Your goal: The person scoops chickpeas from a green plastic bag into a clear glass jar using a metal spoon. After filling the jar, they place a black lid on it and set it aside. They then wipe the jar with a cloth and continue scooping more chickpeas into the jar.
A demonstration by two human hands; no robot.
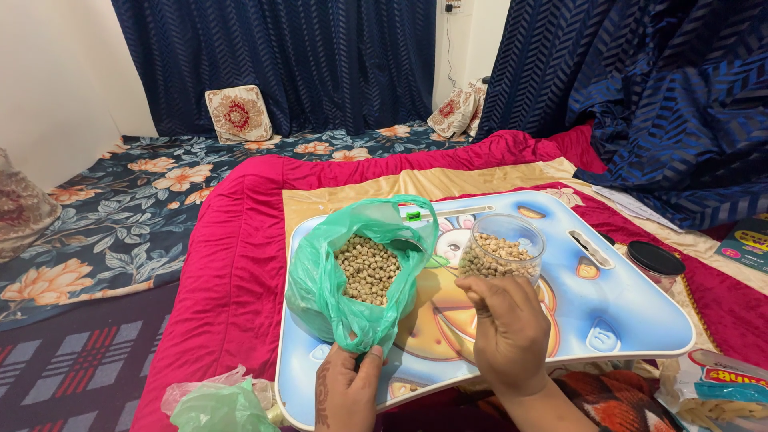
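**Two hands at a lap tray holding a bag and a jar of chickpeas**

A light blue lap tray [640,320] with a cartoon print lies on a red quilt [232,272]; it is the landmark for everything here. On the tray's left part sits a green plastic bag [320,288], mouth open upward, full of pale chickpeas [366,270]. The left hand [348,392] closes around the bag's lower edge at the tray's near rim. Right of the bag, over the tray's middle, the right hand [508,328] grips a clear plastic jar [502,248] from below; the jar tilts, its open mouth toward the bag, partly filled with chickpeas. Just off the tray's right edge lies a black round lid [656,258]. Beyond the near right corner lies a yellow and red printed packet [720,384]. A crumpled green bag [220,404] rests off the near left corner.
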